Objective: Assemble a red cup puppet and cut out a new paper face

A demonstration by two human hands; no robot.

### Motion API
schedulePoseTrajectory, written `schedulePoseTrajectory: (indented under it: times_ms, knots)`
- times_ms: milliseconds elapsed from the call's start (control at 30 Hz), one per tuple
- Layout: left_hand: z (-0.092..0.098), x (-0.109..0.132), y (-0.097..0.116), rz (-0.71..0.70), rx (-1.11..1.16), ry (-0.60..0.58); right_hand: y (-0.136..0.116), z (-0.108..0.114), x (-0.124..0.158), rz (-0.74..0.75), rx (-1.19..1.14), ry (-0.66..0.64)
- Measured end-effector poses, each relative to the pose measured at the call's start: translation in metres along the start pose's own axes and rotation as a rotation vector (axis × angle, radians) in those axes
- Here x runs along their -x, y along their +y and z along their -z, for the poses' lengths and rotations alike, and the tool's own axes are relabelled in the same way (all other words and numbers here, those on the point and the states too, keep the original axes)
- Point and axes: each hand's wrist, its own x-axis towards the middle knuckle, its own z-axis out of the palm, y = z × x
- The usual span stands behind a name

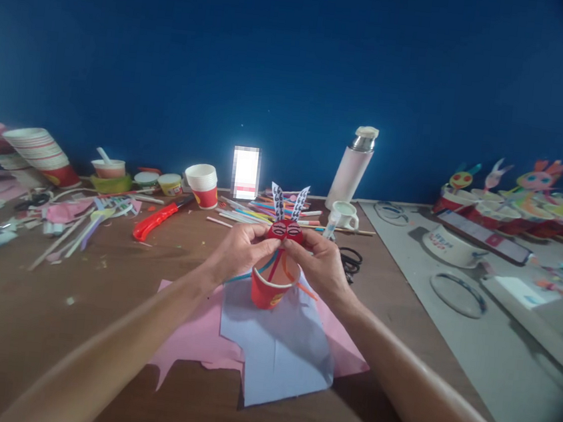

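Observation:
Both my hands meet at the middle of the brown table. My left hand [240, 249] and my right hand [320, 260] are closed in a pinch on a small red paper face [285, 230] with two patterned white ears standing up from it. The face sits at the far rim of a red paper cup [268, 290], which tilts toward me. Blue, red and orange paper strips hang from the cup's mouth. Under the cup lie a pale blue sheet [279, 352] and a pink sheet [192, 342].
Red cutter [160, 220], loose straws and strips [266, 213], stacked cups [202, 186] and bowls lie toward the back left. A white flask [352, 168] and a mug [344, 215] stand behind my hands. A grey mat [479, 339] and finished cup figures [514, 195] fill the right.

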Motion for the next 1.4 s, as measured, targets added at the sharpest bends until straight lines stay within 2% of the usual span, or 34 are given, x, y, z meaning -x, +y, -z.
schedulePoseTrajectory:
  times_ms: [233,433,600,733,900,1100,1400]
  knots:
    - [0.001,0.000,0.003,0.024,0.055,0.005,0.005,0.000,0.000,-0.036,-0.078,0.018]
    - [0.006,0.000,0.011,0.045,0.025,0.030,0.011,0.002,-0.002,-0.089,-0.179,-0.022]
    - [0.007,0.000,0.011,0.046,0.043,-0.034,0.010,0.003,-0.001,-0.088,-0.216,-0.035]
    - [0.007,0.001,0.012,0.049,0.059,-0.051,0.010,0.003,0.001,-0.077,-0.206,-0.032]
    - [0.007,0.001,0.015,0.059,0.009,0.007,0.010,0.003,0.001,-0.066,-0.187,-0.041]
    - [0.008,0.001,0.010,0.085,0.079,-0.037,0.009,0.002,0.001,-0.057,-0.150,-0.035]
    - [0.001,0.001,0.006,0.013,0.023,0.045,0.007,0.001,0.003,-0.025,-0.072,-0.023]
